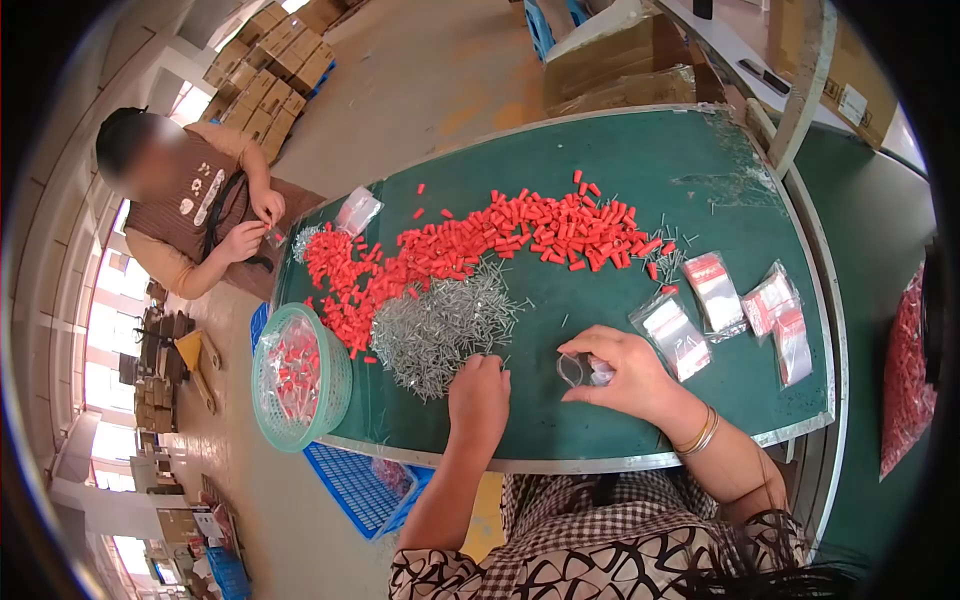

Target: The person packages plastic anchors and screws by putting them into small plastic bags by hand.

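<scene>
At the near edge of a heap of grey metal screws [440,330], my left hand [479,400] has its fingers curled together. Its fingertips touch the heap, and whatever they pinch is hidden. My right hand [630,375] is closed on a small clear plastic bag [571,370], whose mouth gapes toward the left hand. Behind the screws, red plastic wall plugs [530,225] spread in a long band across the green tabletop [560,430]. A few loose screws lie among the plugs at the right end.
Small packs with red-and-white labels [715,293] lie right of my right hand. A pale green basket [335,385] holding filled bags stands at the left edge. Across the left end, a co-worker [200,200] handles a small bag. A blue crate [350,485] sits below.
</scene>
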